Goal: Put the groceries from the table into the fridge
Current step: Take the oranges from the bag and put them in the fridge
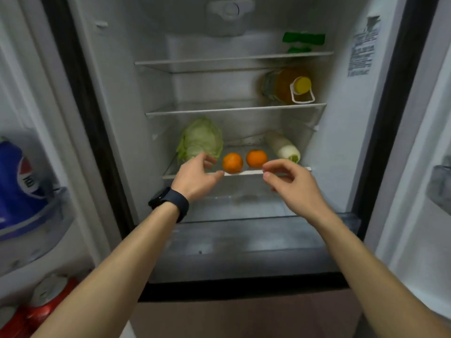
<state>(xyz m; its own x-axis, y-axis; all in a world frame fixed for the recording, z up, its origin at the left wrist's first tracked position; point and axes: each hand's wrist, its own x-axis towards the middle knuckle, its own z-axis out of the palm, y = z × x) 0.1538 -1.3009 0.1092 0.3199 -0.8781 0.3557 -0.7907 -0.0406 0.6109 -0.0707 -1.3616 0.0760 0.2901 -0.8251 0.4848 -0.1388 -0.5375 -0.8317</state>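
White fridge walls (117, 98) fill the frame, the compartment standing open with three glass shelves stacked up the middle; on the lowest shelf (280, 170), at centre frame, the groceries sit in a row: a cabbage (200, 139) at the left, two oranges side by side, the left orange (232, 162) and the right orange (256, 158), and a white radish (283, 147) lying at the right; a bottle of yellow oil (289, 86) rests on the middle shelf at upper right, something green (303, 40) on the top shelf above it; a blue soda bottle (17, 181) and red cans (48, 306) fill the door bins at the left edge; no bench shows

Both hands hover at the front lip of the lowest shelf, empty; the left hand (195, 178), a dark watch (170, 202) on its wrist, is loosely open with fingers curled toward the foot of the cabbage, near it or brushing it, which I cannot tell through the blur; the right hand (292, 181) has its grip narrow, thumb and forefinger almost pinched, closing on nothing, just in front of the right orange and apart from it

By my judgement the oranges are placed and the hands are letting go; to finish well, see that the round fruit sits back from the shelf edge so it cannot roll out, draw both hands straight out without nudging the cabbage, then fetch whatever remains
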